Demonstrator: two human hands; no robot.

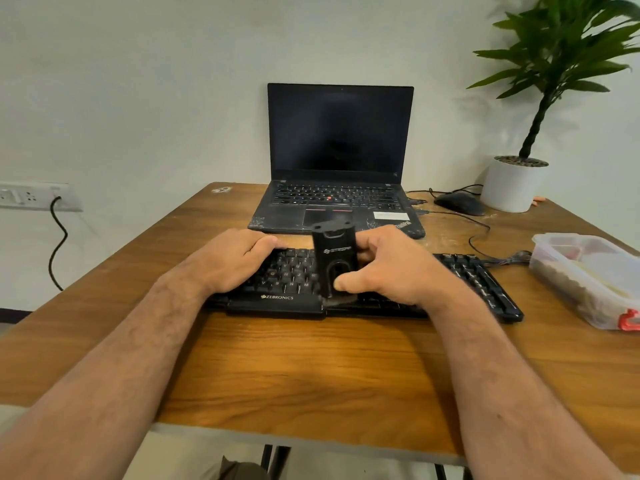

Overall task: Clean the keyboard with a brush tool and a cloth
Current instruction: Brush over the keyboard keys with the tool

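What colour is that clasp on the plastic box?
Red, in the head view: the clasp on the box.

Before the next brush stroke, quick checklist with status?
1. Right hand grips the brush tool: ok.
2. Bristles on the keyboard, at its front edge: ok.
3. Left hand rests on the keyboard's left side to steady it: ok.
4. Laptop sits behind, apart from the stroke path: ok.
5. Cloth within reach: cannot tell; none plainly visible, and what is in the plastic box is unclear.
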